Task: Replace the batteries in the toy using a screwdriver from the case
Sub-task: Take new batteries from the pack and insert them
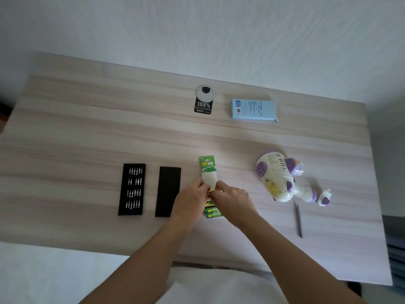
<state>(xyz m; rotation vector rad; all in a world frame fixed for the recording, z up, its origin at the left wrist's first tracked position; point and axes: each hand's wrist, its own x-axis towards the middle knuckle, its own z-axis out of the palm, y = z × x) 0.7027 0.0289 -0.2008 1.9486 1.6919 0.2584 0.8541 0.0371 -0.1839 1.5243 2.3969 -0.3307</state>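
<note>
At the near middle of the desk [87, 128], both hands are on the battery pack [208, 170]. Left hand [192, 197] and right hand [232, 199] meet at its lower part, fingers curled, pinching the wrapping from either side. A yellow-green scrap shows between the fingertips. Green batteries [213, 211] lie under the right wrist at the pack's lower end; loose or wrapped, can't tell.

Toy [277, 176] lies on its side to the right, well apart from the hands. There is a yellowish patch on its underside, possibly the open battery bay, though I'm not certain. A slim screwdriver [298, 219] lies near it, towards the near edge.

Risks, as I judge them:
- The wrap may give way suddenly under the two-sided pull. Round cells on a smooth top could then roll, and the near edge is close.
- Fresh cells set down among spent ones would be easy to mix up.
- Cells could go into the bay the wrong way round if polarity isn't checked.

Containers:
- The bit tray [131, 189] holds four rows of small metal bits, with a gap in the second row.
- The black cover [168, 191] lies beside it with its plain face up.
- The blue box [253, 109] sits closed towards the far edge, contents unseen.
</note>
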